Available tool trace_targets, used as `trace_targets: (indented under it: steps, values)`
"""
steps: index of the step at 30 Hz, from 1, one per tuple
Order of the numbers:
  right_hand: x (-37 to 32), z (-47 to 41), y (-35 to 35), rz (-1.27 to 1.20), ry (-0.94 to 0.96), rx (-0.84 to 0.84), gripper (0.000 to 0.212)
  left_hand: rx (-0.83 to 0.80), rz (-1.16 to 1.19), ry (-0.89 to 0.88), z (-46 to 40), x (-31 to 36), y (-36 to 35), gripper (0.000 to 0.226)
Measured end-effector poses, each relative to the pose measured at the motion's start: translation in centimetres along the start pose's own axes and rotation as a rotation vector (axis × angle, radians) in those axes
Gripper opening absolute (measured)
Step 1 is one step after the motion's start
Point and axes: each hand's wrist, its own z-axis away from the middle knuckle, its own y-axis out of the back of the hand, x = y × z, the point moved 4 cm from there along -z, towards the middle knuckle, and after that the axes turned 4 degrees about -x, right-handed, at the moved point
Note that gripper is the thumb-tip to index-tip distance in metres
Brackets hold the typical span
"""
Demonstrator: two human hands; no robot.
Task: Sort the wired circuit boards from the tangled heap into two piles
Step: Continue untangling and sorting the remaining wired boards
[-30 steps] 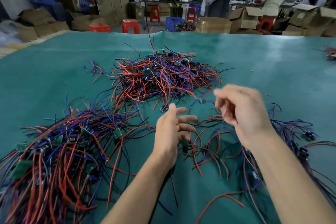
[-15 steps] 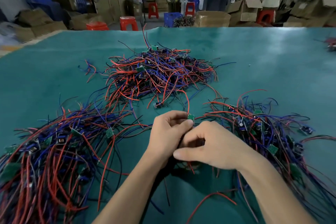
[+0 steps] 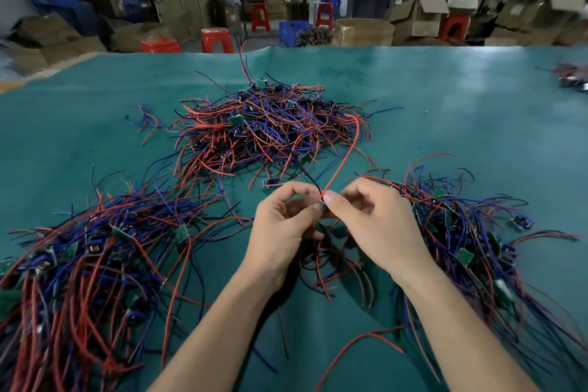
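Note:
A tangled heap of small green circuit boards with red, blue and black wires lies at the middle back of the green table. One sorted pile spreads at the front left, another pile at the right. My left hand and my right hand meet in front of the heap, both pinching one small wired board between fingertips. Its red wire arcs up and back over the heap; more of its wires hang beneath my hands.
Loose wires lie on the table near my forearms. A small bundle sits at the far right edge. Beyond the table are cardboard boxes, red stools, a blue crate and several people at benches.
My right hand swung in from the right to join the left, and both now pinch one board lifted slightly, with its red wire trailing up over the heap.

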Motion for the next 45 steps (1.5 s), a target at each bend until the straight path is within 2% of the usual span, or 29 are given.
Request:
trace_targets:
  steps: [3, 4, 10, 13, 16, 18, 23, 27, 32, 34, 37, 39, 41, 43, 45]
  values:
    - [0.1, -0.1, -0.1, -0.150, 0.003, -0.043, 0.008, 0.016, 0.016, -0.006, -0.1, -0.1, 0.0, 0.024]
    - [0.1, -0.1, -0.1, -0.191, 0.010, -0.045, 0.008, 0.024, 0.025, 0.001, -0.1, -0.2, 0.0, 0.021]
    - [0.0, -0.1, -0.2, -0.571, -0.050, -0.047, 0.021, 0.043, 0.014, 0.032, -0.1, -0.1, 0.0, 0.010]
    - [0.0, -0.2, -0.4, -0.747, -0.125, -0.053, 0.017, 0.029, -0.032, 0.021, 0.0, 0.0, -0.1, 0.009]
    - [-0.4, -0.1, -0.7, -0.901, -0.161, -0.087, 0.033, 0.019, -0.036, 0.027, 0.1, 0.2, -0.1, 0.017]
    - [-0.7, 0.0, -0.8, -0.999, -0.179, -0.117, 0.033, -0.010, -0.016, 0.038, 0.2, 0.4, -0.2, 0.017]
    - [-1.0, 0.1, -1.0, -1.014, -0.104, -0.163, 0.015, -0.042, 0.073, 0.047, 0.2, 0.5, -0.3, 0.015]
    - [-0.9, 0.1, -1.0, -0.993, -0.097, -0.133, 0.022, -0.083, 0.038, 0.052, 0.2, 0.5, -0.4, 0.016]
    - [-1.4, -0.2, 0.3, -1.258, -0.120, -0.170, 0.018, -0.030, 0.036, 0.136, 0.1, 0.6, -0.4, 0.042]
    - [-1.7, -0.3, 1.5, -1.397, -0.072, -0.226, 0.015, 0.021, 0.118, 0.183, -0.1, 0.6, -0.3, 0.046]
    - [-2.5, 0.2, 2.2, -1.575, 0.055, -0.468, 0.017, 0.040, 0.190, 0.227, -0.2, 0.5, -0.1, 0.051]
    - [-2.7, 0.6, 1.5, -1.557, 0.050, -0.574, 0.018, -0.003, 0.164, 0.242, -0.2, 0.4, -0.2, 0.051]
    - [-2.2, 0.7, 0.3, -1.344, -0.044, -0.551, 0.015, -0.074, 0.124, 0.233, -0.2, 0.5, -0.6, 0.050]
    - [-1.3, 0.4, -0.5, -0.983, -0.084, -0.388, 0.010, -0.112, 0.073, 0.222, -0.1, 0.6, -0.8, 0.046]
    - [-0.5, 0.0, -0.5, -0.748, -0.044, -0.220, 0.012, -0.127, 0.032, 0.187, 0.0, 0.5, -0.8, 0.042]
